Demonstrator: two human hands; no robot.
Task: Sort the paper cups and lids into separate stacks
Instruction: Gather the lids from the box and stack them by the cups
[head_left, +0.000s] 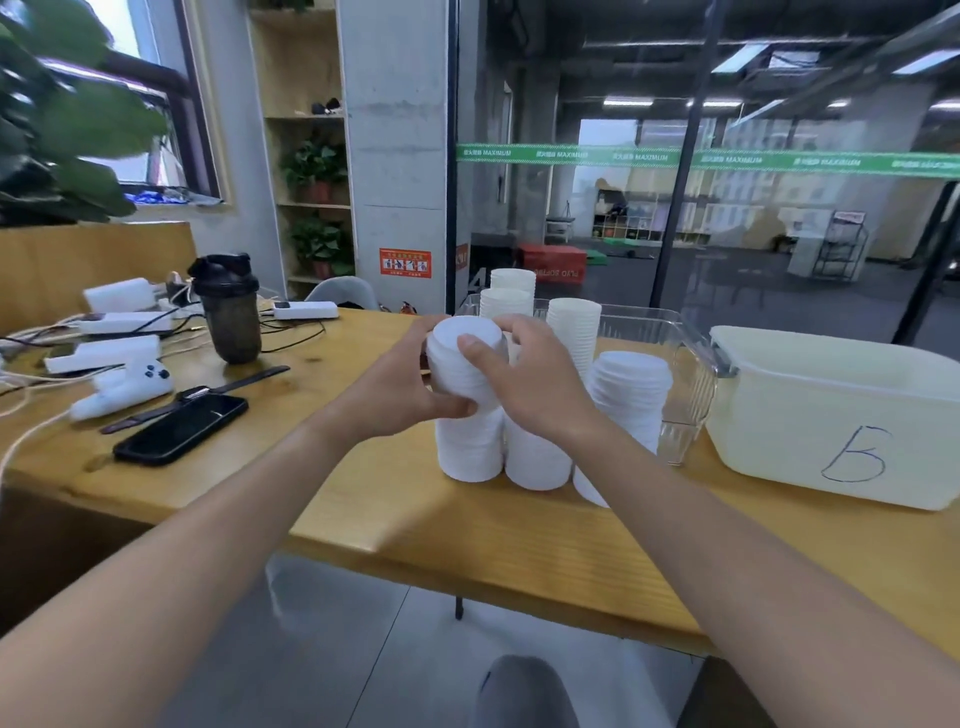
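Both hands, left hand and right hand, fingers curled around the tall white stack of plastic lids on the wooden bench; a nudge could topple neighbouring white stacks

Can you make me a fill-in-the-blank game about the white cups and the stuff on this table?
1. Both hands, the left hand and the right hand, grip the same white stack on the ____ table.
2. The letter written on the white tub is ____.
3. The black phone lies to the ____ of the hands.
4. The dark bottle stands ____, not on its side.

Missing words: wooden; B; left; upright
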